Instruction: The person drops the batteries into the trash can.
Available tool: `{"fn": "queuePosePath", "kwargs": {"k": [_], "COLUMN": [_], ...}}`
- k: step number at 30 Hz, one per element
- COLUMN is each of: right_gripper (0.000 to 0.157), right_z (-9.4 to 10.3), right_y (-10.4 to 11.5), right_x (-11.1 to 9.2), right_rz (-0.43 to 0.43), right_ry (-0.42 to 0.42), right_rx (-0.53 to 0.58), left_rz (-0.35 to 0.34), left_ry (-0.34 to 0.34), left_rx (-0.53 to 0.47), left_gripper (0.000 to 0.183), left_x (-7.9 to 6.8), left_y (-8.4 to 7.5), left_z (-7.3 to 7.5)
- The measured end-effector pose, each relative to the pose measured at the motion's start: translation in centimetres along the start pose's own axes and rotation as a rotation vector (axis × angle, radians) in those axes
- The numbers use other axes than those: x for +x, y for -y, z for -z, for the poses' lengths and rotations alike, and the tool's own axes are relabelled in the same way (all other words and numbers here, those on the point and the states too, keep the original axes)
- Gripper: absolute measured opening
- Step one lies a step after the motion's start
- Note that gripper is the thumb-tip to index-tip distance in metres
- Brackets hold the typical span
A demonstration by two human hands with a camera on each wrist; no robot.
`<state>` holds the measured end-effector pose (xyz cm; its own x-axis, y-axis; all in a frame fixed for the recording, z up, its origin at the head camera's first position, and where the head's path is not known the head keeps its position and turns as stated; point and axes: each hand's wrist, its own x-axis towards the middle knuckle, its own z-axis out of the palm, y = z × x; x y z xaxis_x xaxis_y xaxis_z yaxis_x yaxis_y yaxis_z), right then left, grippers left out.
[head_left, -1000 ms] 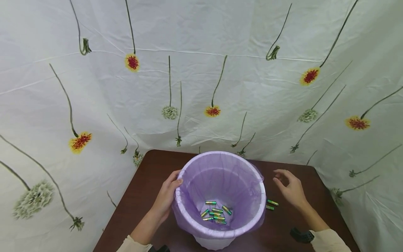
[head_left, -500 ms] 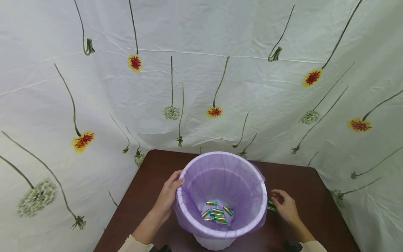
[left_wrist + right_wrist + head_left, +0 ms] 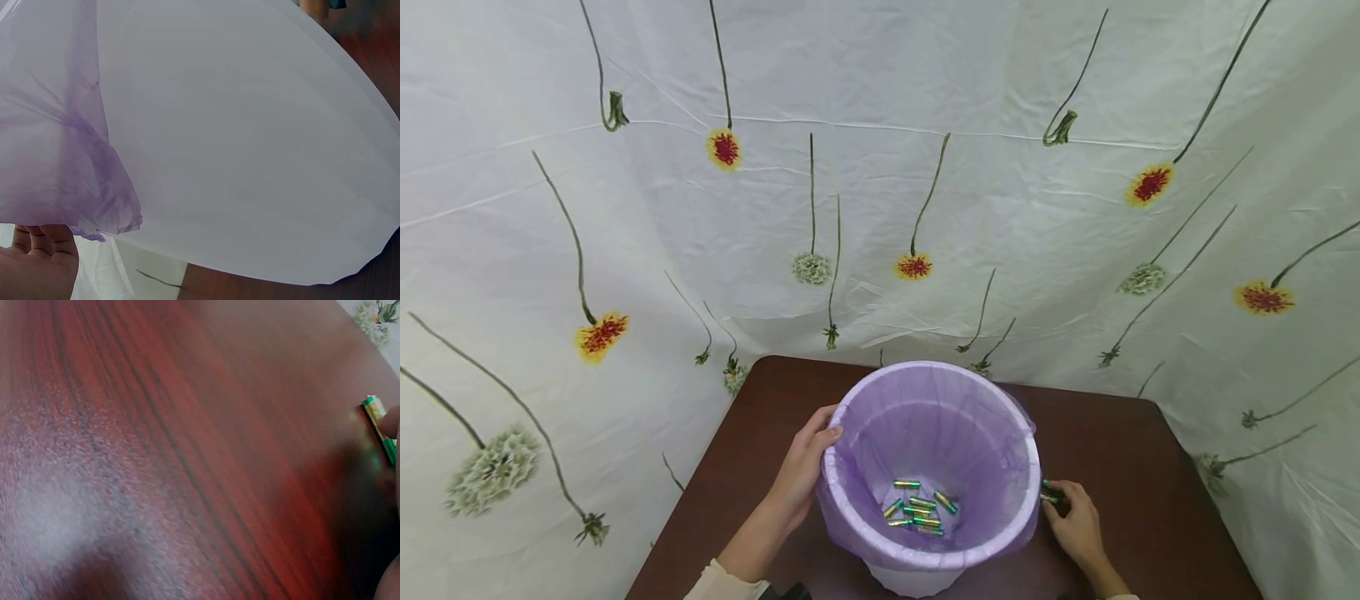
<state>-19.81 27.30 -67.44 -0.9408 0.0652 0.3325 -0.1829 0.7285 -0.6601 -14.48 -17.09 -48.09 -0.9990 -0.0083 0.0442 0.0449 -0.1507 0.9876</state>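
A white trash bin (image 3: 913, 580) with a purple liner bag (image 3: 940, 417) folded over its rim stands at the table's front. My left hand (image 3: 801, 467) grips the left side of its rim, thumb over the top, fingers outside; those fingers (image 3: 44, 240) show below the bag's edge in the left wrist view. Several green-and-gold batteries (image 3: 922, 512) lie loose at the bin's bottom. Right of the bin, my right hand (image 3: 1078, 521) is low at the table, thumb and fingers pinching a battery (image 3: 378, 422). The hand partly hides the batteries there.
The dark brown wooden table (image 3: 1120, 442) reaches back to a white hanging cloth (image 3: 865, 217) printed with flowers. This cloth also closes off the left and right sides. The bin takes up the middle of the table's front.
My right hand has come down and slightly left onto the batteries beside the bin, its fingers closing on one. The left hand keeps its grip on the rim.
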Motion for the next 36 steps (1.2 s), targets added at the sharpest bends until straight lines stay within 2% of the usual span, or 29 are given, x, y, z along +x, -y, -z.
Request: {"fn": "queuePosePath", "kwargs": {"k": [5, 13, 24, 29, 36], "right_gripper": [0.028, 0.018, 0.017, 0.017, 0.018], "right_z": [-0.6, -0.7, -0.6, -0.1, 1.1], "right_y": [-0.3, 0.1, 0.2, 0.2, 0.3], "right_x": [-0.4, -1.0, -0.6, -0.5, 0.1], "right_rz": [0.043, 0.083, 0.048, 0.045, 0.083], "right_ry": [0.003, -0.048, -0.039, -0.080, -0.122], "right_rx": [-0.045, -0.060, -0.015, -0.010, -0.022], "left_rz": [0.000, -0.012, -0.010, -0.005, -0.010], "left_ry": [-0.012, 0.006, -0.004, 0.004, -0.006], "left_rx": [-0.007, -0.013, -0.008, -0.011, -0.010], "left_gripper": [0.035, 0.035, 0.035, 0.035, 0.036], "left_x": [0.0, 0.1, 0.1, 0.1, 0.1], "left_y": [0.0, 0.1, 0.1, 0.2, 0.1], "left_z": [-0.1, -0.1, -0.1, -0.2, -0.1]}}
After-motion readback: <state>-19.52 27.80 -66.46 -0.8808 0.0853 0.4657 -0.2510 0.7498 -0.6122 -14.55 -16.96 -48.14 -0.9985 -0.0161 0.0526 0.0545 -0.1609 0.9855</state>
